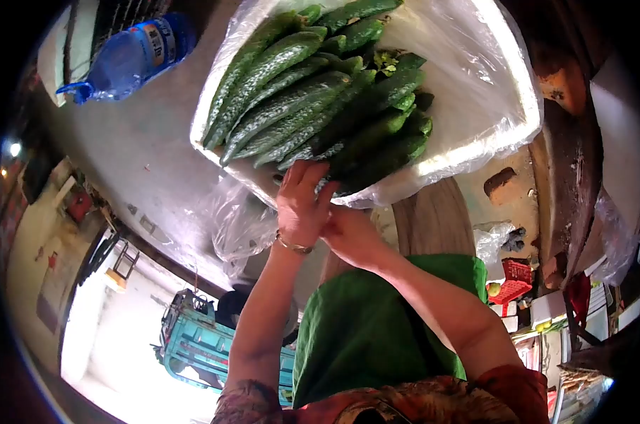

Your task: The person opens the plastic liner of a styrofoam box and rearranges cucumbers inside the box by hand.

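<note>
Several long dark green cucumbers [292, 95] lie side by side in a white foam box [468, 159] lined with clear plastic. My left hand [302, 205], with a bracelet at the wrist, is at the box's near edge by the cucumbers' lower ends. Its fingers are bent together, and what they grip, if anything, is hidden. Right beside it, my right hand [341, 227] overlaps the left one. The fingers of the right hand are mostly covered, so I cannot see what they hold. Small leaves [386, 62] rest among the cucumbers.
A blue-capped plastic bottle [133, 60] lies at the upper left. Crumpled clear plastic [244, 219] hangs by the box's near left side. A green apron [366, 328] covers my lap. A red basket [512, 280] and a turquoise vehicle [196, 339] stand farther off.
</note>
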A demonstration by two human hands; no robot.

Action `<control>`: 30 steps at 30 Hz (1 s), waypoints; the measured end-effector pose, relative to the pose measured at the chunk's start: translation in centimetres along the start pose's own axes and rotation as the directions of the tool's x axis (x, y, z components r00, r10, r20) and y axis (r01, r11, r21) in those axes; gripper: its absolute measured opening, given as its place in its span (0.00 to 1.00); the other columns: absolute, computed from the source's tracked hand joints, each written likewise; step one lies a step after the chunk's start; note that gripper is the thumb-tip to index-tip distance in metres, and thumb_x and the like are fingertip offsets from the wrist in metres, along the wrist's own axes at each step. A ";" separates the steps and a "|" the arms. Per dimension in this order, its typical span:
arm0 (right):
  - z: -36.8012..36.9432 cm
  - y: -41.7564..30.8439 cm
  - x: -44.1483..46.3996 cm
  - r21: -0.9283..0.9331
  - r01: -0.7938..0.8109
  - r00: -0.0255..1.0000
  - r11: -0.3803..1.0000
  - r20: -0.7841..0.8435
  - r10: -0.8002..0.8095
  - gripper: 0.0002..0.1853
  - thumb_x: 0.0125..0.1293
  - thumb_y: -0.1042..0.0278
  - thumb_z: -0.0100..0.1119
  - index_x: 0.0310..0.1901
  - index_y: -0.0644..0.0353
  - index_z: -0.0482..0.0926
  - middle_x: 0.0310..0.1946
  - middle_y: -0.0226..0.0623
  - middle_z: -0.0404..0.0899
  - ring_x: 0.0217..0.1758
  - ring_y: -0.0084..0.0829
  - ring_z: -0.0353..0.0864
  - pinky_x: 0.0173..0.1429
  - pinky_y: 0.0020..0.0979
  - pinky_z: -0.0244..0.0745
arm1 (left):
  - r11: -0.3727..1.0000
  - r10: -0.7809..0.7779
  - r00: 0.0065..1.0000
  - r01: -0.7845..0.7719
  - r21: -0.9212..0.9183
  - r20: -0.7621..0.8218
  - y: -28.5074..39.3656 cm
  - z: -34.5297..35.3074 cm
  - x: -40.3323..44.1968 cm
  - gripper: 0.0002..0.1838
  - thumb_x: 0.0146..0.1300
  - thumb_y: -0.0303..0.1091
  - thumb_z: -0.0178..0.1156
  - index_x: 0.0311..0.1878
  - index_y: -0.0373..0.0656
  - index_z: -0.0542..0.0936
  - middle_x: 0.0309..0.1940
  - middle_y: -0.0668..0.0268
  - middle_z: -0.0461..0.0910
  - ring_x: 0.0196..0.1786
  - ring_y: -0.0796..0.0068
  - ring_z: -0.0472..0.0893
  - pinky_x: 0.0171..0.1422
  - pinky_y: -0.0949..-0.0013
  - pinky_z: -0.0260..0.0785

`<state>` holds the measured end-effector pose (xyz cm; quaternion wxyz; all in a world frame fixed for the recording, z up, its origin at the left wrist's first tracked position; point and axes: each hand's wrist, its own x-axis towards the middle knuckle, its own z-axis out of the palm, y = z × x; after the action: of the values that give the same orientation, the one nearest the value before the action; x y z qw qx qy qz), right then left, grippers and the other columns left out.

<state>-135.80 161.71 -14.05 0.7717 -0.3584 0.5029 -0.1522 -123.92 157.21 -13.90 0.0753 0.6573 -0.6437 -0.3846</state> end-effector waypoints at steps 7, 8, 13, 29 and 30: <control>-1.3 0.2 0.0 -0.135 -0.103 0.994 0.985 -0.061 0.096 0.09 0.64 0.65 0.54 0.43 0.59 0.75 0.23 0.42 0.77 0.27 0.39 0.77 0.33 0.38 0.69 | 0.996 0.086 0.936 -0.083 0.024 -0.342 -0.8 -3.5 3.0 0.24 0.49 0.25 0.69 0.52 0.39 0.76 0.51 0.55 0.74 0.53 0.58 0.75 0.56 0.63 0.68; -1.3 0.3 0.0 -0.160 -0.033 0.996 0.987 -0.085 0.019 0.10 0.64 0.66 0.54 0.44 0.59 0.75 0.25 0.42 0.78 0.28 0.39 0.78 0.34 0.37 0.70 | 0.986 0.113 0.923 -0.059 0.155 -0.368 -0.8 -4.8 4.0 0.25 0.51 0.25 0.67 0.55 0.40 0.74 0.53 0.55 0.72 0.55 0.57 0.73 0.58 0.62 0.67; -1.4 0.0 0.2 -0.189 0.033 0.990 0.981 -0.130 -0.059 0.11 0.64 0.67 0.55 0.46 0.59 0.75 0.30 0.44 0.81 0.32 0.40 0.81 0.37 0.35 0.73 | 0.974 0.079 0.925 0.008 0.226 -0.372 -2.9 -6.8 9.0 0.32 0.57 0.37 0.64 0.65 0.43 0.67 0.62 0.51 0.66 0.63 0.50 0.65 0.67 0.54 0.55; -1.7 -0.4 1.5 -0.303 -0.016 0.980 0.953 -0.192 -0.045 0.07 0.62 0.66 0.56 0.40 0.54 0.77 0.30 0.41 0.81 0.30 0.43 0.81 0.34 0.41 0.75 | 0.912 -0.043 0.976 0.126 0.391 -0.216 -2.4 -6.2 8.6 0.44 0.57 0.44 0.61 0.74 0.52 0.50 0.69 0.58 0.56 0.69 0.52 0.56 0.70 0.47 0.42; -1.6 -0.3 1.7 -0.314 -0.009 0.979 0.950 -0.196 -0.055 0.07 0.62 0.66 0.56 0.40 0.54 0.78 0.29 0.40 0.81 0.30 0.43 0.81 0.33 0.40 0.74 | 0.895 -0.044 0.972 0.141 0.423 -0.230 -2.7 -5.9 8.5 0.44 0.57 0.44 0.61 0.74 0.52 0.50 0.69 0.58 0.55 0.69 0.53 0.55 0.70 0.48 0.42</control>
<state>-136.40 159.86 -15.34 0.6480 -0.4646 0.5924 -0.1154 -119.30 147.65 -14.85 -0.0234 0.7251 -0.6692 -0.1605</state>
